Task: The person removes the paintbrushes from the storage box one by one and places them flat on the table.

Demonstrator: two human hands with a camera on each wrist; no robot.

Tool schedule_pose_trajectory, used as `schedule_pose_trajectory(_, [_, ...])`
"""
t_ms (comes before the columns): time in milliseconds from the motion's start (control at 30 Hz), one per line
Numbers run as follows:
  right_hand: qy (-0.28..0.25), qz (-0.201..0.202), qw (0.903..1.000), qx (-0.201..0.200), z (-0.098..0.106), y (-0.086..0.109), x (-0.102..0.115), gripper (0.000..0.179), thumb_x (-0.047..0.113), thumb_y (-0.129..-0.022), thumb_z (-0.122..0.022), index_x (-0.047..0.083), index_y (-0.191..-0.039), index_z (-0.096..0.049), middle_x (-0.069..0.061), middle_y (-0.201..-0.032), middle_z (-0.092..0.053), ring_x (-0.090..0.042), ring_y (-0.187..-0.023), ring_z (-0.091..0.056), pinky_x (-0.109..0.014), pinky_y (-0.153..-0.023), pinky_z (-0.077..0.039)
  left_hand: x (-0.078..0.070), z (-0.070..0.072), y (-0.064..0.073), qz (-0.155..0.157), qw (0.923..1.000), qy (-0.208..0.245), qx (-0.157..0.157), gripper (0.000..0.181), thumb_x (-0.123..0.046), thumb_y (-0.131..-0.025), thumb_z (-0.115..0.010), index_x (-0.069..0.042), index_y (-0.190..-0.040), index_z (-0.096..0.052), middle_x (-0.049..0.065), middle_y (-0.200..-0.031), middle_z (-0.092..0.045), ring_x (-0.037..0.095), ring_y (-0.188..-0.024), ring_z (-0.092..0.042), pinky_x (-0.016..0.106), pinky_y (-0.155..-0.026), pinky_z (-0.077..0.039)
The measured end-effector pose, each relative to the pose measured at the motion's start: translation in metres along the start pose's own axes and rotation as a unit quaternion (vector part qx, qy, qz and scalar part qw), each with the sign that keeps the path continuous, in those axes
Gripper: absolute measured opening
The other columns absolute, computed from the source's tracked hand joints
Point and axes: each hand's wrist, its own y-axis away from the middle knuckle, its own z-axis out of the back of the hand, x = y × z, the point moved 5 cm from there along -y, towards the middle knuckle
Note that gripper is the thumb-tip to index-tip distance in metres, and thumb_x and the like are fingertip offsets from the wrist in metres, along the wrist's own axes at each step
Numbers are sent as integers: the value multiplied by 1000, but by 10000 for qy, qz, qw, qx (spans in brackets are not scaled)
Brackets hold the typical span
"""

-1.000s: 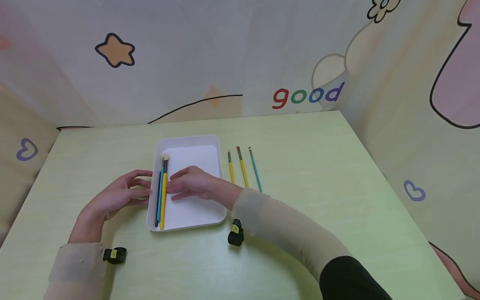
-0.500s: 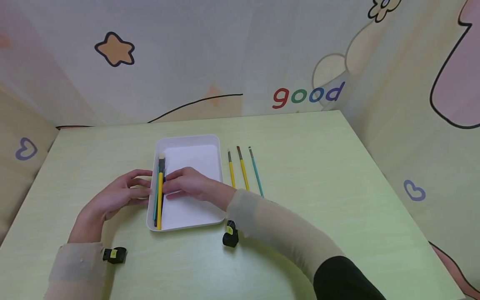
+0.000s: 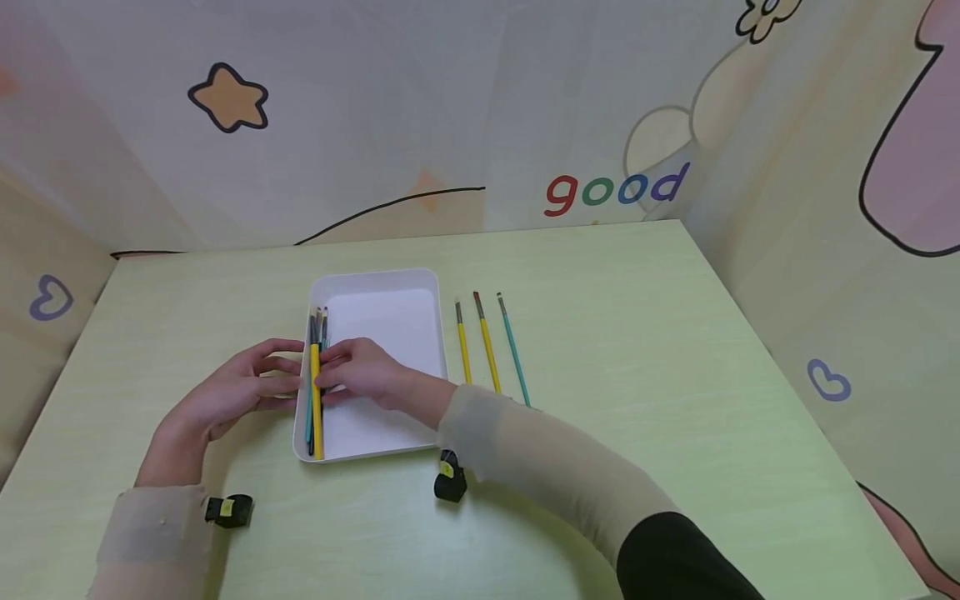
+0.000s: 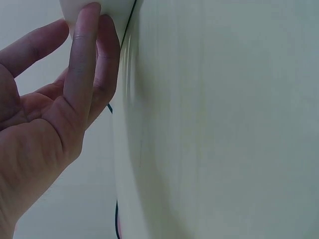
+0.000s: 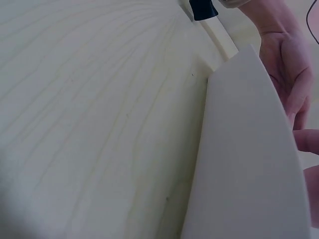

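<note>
A white rectangular tray (image 3: 386,312) lies on the table with several paintbrushes bunched along its left inner side. Among them are a yellow-handled paintbrush (image 3: 317,425) and a teal paintbrush (image 3: 308,417). My left hand (image 3: 232,392) touches the tray's left wall from outside, fingers extended; the left wrist view shows its fingertips at the tray corner (image 4: 113,17). Inside the tray, my right hand (image 3: 367,375) presses its extended fingertips against the brushes from the right. In the right wrist view the tray wall (image 5: 244,149) covers most of that hand.
Right of the tray, two yellow paintbrushes (image 3: 487,342) and one teal paintbrush (image 3: 512,342) lie side by side on the table (image 3: 637,333), their near ends hidden by the right forearm. Printed wall panels (image 3: 375,125) stand at the back and sides.
My right hand has moved left, shifting the brushes against the tray's left wall. The yellow brush has rolled, its pale bristle tip now less visible. The left hand has stayed in place.
</note>
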Motion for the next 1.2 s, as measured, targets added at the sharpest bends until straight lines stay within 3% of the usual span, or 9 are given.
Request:
schedule_pose_trajectory(267, [250,95,9991,-324,-3,2,-2,30,-5,-92,-72,0,-118,-58,-9,-95,-62,-20,-79,-64,-43,-80,-61,1,0,-1,13,10000,72,57,68,-12,-102,-64,-1,-158,-26,28,-139,-43,27,-106,-66,35,-92,-58])
schedule_pose_trajectory(633, [200,49,9989,-416,-4,5,-1,31,-5,-92,-72,1,-119,-58,-9,-96,-61,-20,-79,-64,-45,-82,-60,3,1,-1,-2,10000,54,7,67,-11,-102,-64,0,-157,-28,28,-137,-44,27,-106,-65,36,-92,-58])
schedule_pose_trajectory(1200, [417,-19,9986,-321,19,16,6,33,1,-95,-70,4,-124,-57,-10,-100,-66,-23,-83,-71,-39,-78,-62,3,-1,-1,46,9999,-63,-63,69,-13,-102,-65,-3,-158,-27,27,-139,-46,28,-108,-65,33,-92,-58])
